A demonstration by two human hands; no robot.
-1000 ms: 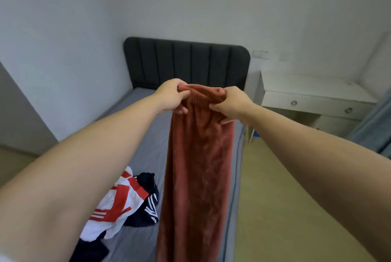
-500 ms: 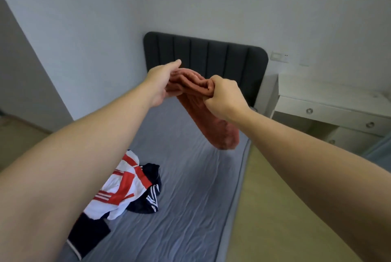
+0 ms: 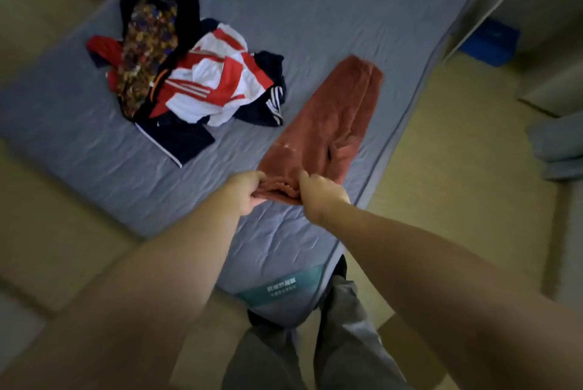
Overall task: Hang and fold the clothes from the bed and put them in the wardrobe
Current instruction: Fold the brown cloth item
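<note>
Near: left hand [image 3: 244, 191] and right hand [image 3: 318, 197] are both curled tight on the near end of the rust-red trousers [image 3: 331, 118], close together, with cloth bunched between them. The rest of the trousers lies on the bed [image 3: 315, 11], running away from the hands on a diagonal toward its right edge. Risk, judged: the bunched end could go into any fold as a crease unless the hands spread apart first. A wrinkle shows mid-length; same concern. Risk, judged: the right side of the trousers lies near the mattress edge, so a tug rightward could slide it off onto the floor [image 3: 441, 153]. Room: bare sheet lies left of the hands and beyond the far end of the trousers, so shifting left looks safe. Limit on that side is the pile of clothes [image 3: 195, 74], whose dark hem lies near the trousers but apart; a wide sweep could drag it. Wardrobe not in view.
</note>
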